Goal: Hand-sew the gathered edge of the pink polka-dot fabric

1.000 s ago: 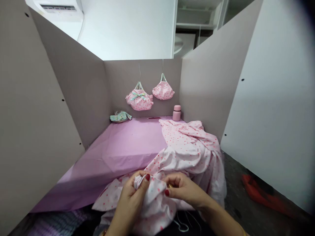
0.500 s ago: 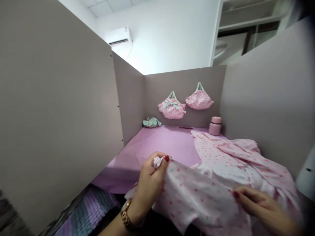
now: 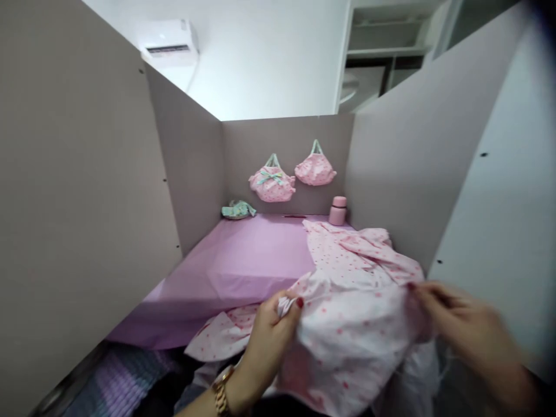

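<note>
A large pink cloth with red dots (image 3: pixel 347 272) lies rumpled over the right side of a lilac table (image 3: pixel 243 260) and hangs off its near edge. My left hand (image 3: pixel 271 336) pinches a bunched corner of this cloth between thumb and fingers, raised above the table edge. My right hand (image 3: pixel 464 330), blurred by motion, grips the cloth's edge further right, so the fabric stretches between both hands.
Grey partition boards wall in the table on three sides. Two pink fabric bags (image 3: pixel 271 185) (image 3: pixel 315 169) hang on the back board. A small pink flask (image 3: pixel 337 210) and a mint-green cloth bundle (image 3: pixel 237 209) stand at the back. A striped knitted cloth (image 3: pixel 125 376) lies below left.
My hands have drawn apart from a close pinch, spreading the cloth between them. The right hand has swung out to the right and upward. My view has shifted.
</note>
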{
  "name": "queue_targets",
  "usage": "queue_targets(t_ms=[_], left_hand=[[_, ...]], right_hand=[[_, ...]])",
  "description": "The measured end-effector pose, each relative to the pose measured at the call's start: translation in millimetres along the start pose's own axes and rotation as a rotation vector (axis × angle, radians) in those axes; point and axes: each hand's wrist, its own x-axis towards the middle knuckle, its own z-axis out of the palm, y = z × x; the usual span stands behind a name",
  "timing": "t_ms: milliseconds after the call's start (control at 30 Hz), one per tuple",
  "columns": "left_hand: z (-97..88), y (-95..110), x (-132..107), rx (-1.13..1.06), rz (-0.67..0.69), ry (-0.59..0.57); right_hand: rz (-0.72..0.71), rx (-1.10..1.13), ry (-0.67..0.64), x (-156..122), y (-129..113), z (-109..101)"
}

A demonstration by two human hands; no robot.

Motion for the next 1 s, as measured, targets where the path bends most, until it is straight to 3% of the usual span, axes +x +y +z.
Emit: queue_targets(t_ms=[67, 133, 233, 333, 600, 700, 900, 1000], left_hand=[[0.9, -26, -1, -0.024, -0.092, -0.040], [1.8, -39, -2, -0.021, -0.124, -0.100], [3.4, -39, -4, 0.008, -0.101, -0.173], [3.6, -32, -7, 0.019, -0.082, -0.238], [-2.6, -28, -10, 0.113, -0.093, -0.217], [-4.5, -29, -10, 0.100, -0.067, -0.212], [-6.7, -31, -12, -0.006, -0.192, -0.206], [-7.3, -29, -14, -0.018, -0.168, -0.200]], right_hand=[[0.079, -0.019, -0.068, -7, -10, 12], [0.071, 0.120, -0.187, -19, -30, 28], [-0.035, 0.288, -0.492, -37, -66, 51], [-0.141, 0.374, -0.633, -48, -89, 63], [-0.177, 0.440, -0.630, -55, -91, 57], [-0.180, 0.431, -0.613, -58, -92, 56], [-0.185, 0.425, -0.606, -62, -92, 56], [-0.192, 0.432, -0.610, -63, -92, 55]])
